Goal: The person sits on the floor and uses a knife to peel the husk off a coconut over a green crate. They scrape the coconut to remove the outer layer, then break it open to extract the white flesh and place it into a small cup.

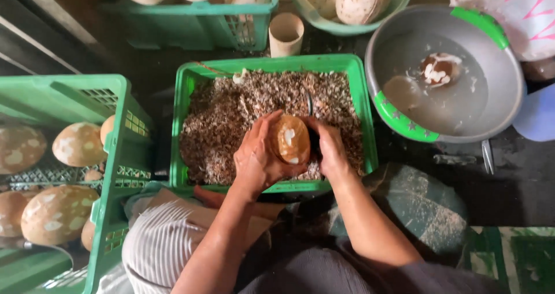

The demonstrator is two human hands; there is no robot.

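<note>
**Hands at the peeling crate**

Head view. The left hand (258, 158) wraps around a brown, partly peeled coconut (291, 138), fingers curled over its left side and thumb underneath. The coconut is held upright above the middle crate (370, 120), clear of the contents. White patches show on its brown skin.

The right hand (331, 149) is closed against the right side of the coconut. A thin dark blade (310, 104) stands up just behind the coconut; the fingers appear closed on its handle, but the grip itself is hidden.

The middle crate is green plastic and is filled with brown and white shavings (231, 117). It sits directly in front of the person's knees.

To the left, a second green crate (118, 132) holds several brown coconuts with pale patches (78, 143). A third green crate (196, 16) at the top edge holds more pale coconuts. Just beside it stands a small tan cup (285, 34), and next to that a green tub (347, 25) with more coconuts.

To the right, a grey basin (497, 86) with green rim grips holds cloudy water. Two coconuts lie in it: one brown with white patches (439, 69), one submerged and pale (402, 91). The basin stands near the middle crate, not touching it.
</note>
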